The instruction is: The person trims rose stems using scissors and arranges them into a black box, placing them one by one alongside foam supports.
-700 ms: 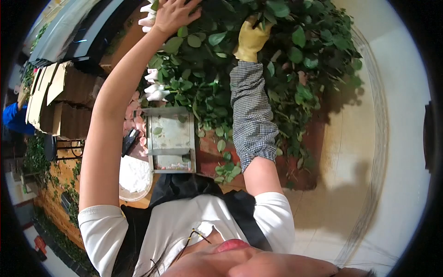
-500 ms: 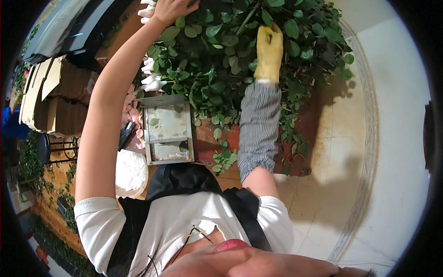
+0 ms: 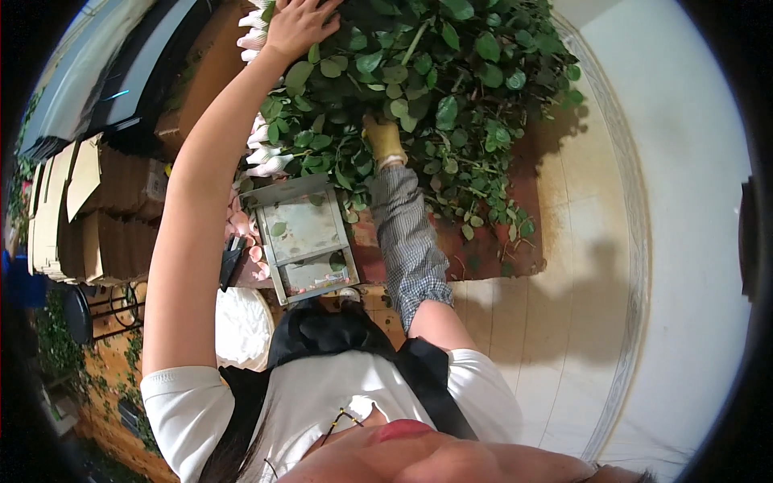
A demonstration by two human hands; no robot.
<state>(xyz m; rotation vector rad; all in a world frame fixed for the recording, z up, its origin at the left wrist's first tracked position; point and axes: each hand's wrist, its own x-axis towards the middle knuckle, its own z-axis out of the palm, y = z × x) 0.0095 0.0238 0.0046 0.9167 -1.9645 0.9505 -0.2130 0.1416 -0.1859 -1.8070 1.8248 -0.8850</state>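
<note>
Leafy stems are being heaped on the bench. Left hand is being pressed open on them; gloved right hand buried, grip unclear. Likely light, floppy, bruisable: best taken by stems.

Pale tiled floor, stacked cardboard

A flower workshop or florist's packing room: a big heap of leafy green stems covers the bench, with pale pink rosebuds at its left edge. Flattened cardboard boxes are stacked beside the bench, and the floor is pale tile.
</note>
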